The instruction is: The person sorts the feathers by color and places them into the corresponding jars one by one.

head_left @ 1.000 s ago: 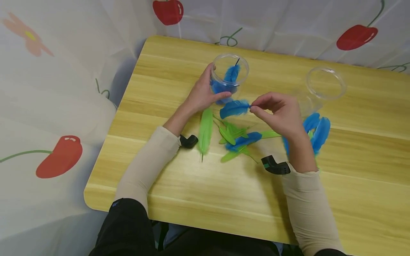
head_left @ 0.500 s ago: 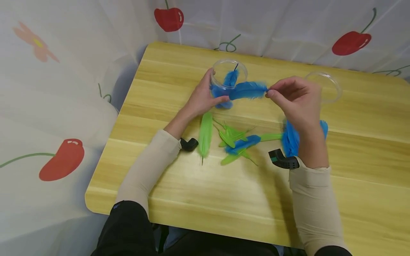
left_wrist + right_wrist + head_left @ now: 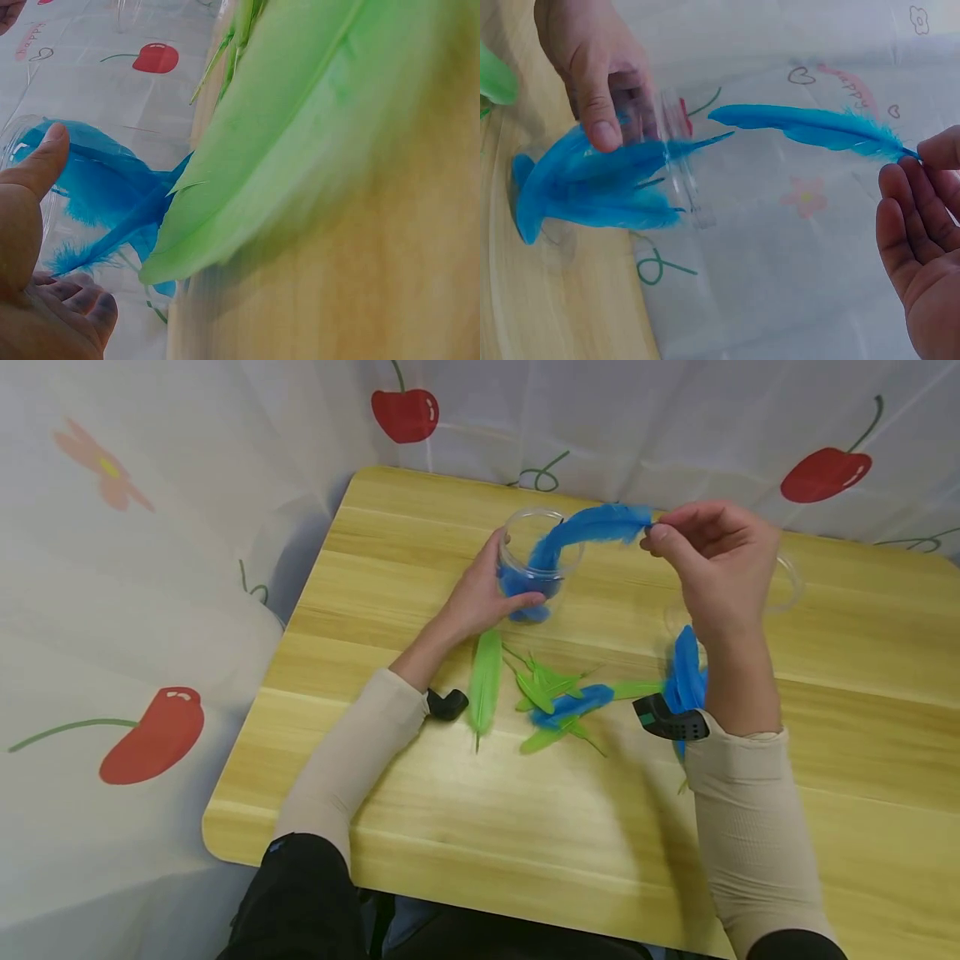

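My left hand (image 3: 478, 585) grips a clear plastic jar (image 3: 676, 112) with thumb and fingers round its side. Several blue feathers (image 3: 607, 180) stand inside it, quills up toward the mouth. Up and to the right, my right hand (image 3: 723, 564) pinches one blue feather (image 3: 600, 523) by its quill. In the right wrist view that feather lies nearly level, its broad tip apart from the jar and just beyond its rim. A single green feather (image 3: 486, 681) lies below my left hand, and it looms large in the left wrist view.
A loose pile of green feathers (image 3: 551, 681) with one blue feather (image 3: 573, 703) across it lies mid-table. More blue feathers (image 3: 686, 668) are partly hidden by my right forearm. Behind that hand shows the rim of another clear jar (image 3: 791, 583). A cherry-print sheet (image 3: 637, 435) borders the wooden table (image 3: 480, 827).
My right hand has moved up and to the right, lifting the pinched blue feather from below the jar to the level of its mouth. My left hand keeps its hold on the jar.
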Demonstrator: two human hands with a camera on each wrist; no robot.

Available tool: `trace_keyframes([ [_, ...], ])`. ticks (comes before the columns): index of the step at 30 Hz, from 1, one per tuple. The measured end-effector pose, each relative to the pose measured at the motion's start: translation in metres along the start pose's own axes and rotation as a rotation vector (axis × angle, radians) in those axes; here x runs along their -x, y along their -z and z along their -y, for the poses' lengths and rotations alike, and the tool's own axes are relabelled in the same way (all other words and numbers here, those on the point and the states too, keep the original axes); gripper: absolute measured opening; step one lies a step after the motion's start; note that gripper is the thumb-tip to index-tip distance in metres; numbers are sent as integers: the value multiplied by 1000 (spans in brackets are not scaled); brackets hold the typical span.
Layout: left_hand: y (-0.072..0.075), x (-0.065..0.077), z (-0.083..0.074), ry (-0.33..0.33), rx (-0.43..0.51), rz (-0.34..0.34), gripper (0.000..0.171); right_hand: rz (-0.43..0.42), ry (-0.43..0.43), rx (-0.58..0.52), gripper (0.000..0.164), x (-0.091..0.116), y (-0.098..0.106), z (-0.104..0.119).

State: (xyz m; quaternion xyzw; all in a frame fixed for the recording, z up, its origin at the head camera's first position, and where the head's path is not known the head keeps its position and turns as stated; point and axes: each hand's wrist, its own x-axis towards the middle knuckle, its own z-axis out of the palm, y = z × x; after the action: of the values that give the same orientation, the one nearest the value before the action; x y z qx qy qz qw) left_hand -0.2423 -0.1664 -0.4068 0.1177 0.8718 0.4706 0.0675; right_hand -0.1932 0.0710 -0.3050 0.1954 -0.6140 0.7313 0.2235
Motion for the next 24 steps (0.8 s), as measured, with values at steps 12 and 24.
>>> trace_keyframes([
  [12, 1, 0, 0, -32, -16, -14, 111, 6, -48, 304, 7, -9, -8, -12],
  [24, 0, 3, -1, -51, 10, -23, 110, 148, -200, 609, 13, -6, -24, -35],
])
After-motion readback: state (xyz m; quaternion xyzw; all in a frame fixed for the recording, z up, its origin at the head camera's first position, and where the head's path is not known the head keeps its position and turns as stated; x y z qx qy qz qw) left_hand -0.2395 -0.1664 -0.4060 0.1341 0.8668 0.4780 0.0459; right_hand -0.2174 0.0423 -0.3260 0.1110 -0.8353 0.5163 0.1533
